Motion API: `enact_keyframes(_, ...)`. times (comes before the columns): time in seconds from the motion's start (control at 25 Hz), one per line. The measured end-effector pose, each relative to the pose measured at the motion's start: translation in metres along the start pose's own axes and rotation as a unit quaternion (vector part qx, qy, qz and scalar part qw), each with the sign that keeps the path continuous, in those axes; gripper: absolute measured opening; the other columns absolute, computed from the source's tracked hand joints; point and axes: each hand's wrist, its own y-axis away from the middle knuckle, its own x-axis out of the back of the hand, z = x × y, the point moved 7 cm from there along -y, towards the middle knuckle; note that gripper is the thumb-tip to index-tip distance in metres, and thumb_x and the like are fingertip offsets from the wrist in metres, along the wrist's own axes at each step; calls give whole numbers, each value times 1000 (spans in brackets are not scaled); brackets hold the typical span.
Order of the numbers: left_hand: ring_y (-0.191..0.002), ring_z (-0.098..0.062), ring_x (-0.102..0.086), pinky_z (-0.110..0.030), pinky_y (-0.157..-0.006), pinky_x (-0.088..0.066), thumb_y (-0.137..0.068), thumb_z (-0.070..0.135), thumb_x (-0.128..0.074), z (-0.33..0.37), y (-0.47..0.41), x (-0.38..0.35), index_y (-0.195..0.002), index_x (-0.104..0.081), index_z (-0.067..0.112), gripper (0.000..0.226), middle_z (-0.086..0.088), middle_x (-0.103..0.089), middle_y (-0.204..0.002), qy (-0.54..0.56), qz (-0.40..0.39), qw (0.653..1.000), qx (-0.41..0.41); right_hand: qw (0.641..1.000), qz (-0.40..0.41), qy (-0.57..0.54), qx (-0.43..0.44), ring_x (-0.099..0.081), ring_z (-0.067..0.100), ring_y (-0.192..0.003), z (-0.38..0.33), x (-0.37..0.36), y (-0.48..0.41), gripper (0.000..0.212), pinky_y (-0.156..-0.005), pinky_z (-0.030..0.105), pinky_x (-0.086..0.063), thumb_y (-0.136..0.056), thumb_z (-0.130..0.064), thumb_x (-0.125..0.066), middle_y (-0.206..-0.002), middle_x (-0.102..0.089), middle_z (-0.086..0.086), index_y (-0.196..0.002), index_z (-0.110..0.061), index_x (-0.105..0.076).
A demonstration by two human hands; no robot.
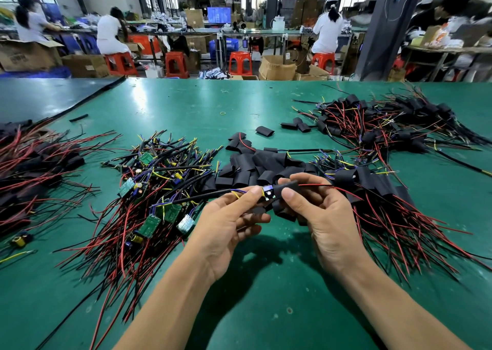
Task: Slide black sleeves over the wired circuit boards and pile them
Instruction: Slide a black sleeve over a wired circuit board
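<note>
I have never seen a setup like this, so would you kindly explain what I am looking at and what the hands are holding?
There is no machine here: a person's two bare hands, filmed by a camera on their head looking down at a green table. The left hand pinches a wired circuit board; the right hand pinches a black sleeve partly over it. On the table lie unsleeved boards at left, loose sleeves in the middle, and sleeved boards at right.
</note>
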Motion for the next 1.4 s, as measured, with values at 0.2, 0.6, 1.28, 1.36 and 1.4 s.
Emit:
enact_keyframes(0.2,-53,-11,-62,-20,-50,-50,-71,32,-78,-3,1,-1,-89,-70,13,27,-1,-72,-75,-8,-8,1000,28,995,8,-89,-54,-73,19,-84,8,-4,0,48,-77,29,-61,-62,-17,-83,-107,-75,15,-105,-8,-67)
enact_keyframes(0.6,-53,-11,-60,-20,-51,-50,-67,37,-79,-5,1,-3,-88,-74,15,31,-4,-73,-79,-19,-27,999,35,986,-18,-123,-113,-73,16,-74,16,-7,2,39,-67,23,-58,-60,-17,-84,-100,-77,12,-97,-11,-72)
enact_keyframes(1.28,-48,-10,-55,-16,-47,-45,-65,36,-79,-9,0,-5,-58,-76,20,18,-3,-71,-70,-5,11,1000,12,994,31,-79,-65,-72,17,-64,12,-7,6,17,-62,24,-58,-60,-27,-85,-79,-75,9,-72,-19,-75)
enact_keyframes(1.36,-47,-10,-55,-16,-47,-45,-65,36,-79,-10,0,-4,-60,-75,17,20,-4,-72,-70,-5,16,1000,13,995,41,-72,-57,-72,18,-64,12,-6,6,17,-62,24,-58,-59,-28,-86,-78,-75,10,-70,-20,-75)
enact_keyframes(1.4,-47,-10,-55,-16,-47,-45,-65,37,-79,-10,0,-4,-64,-75,15,22,-4,-72,-71,-8,21,1000,9,996,46,-61,-50,-72,18,-64,12,-5,6,17,-62,24,-58,-59,-29,-86,-78,-74,9,-69,-21,-75)
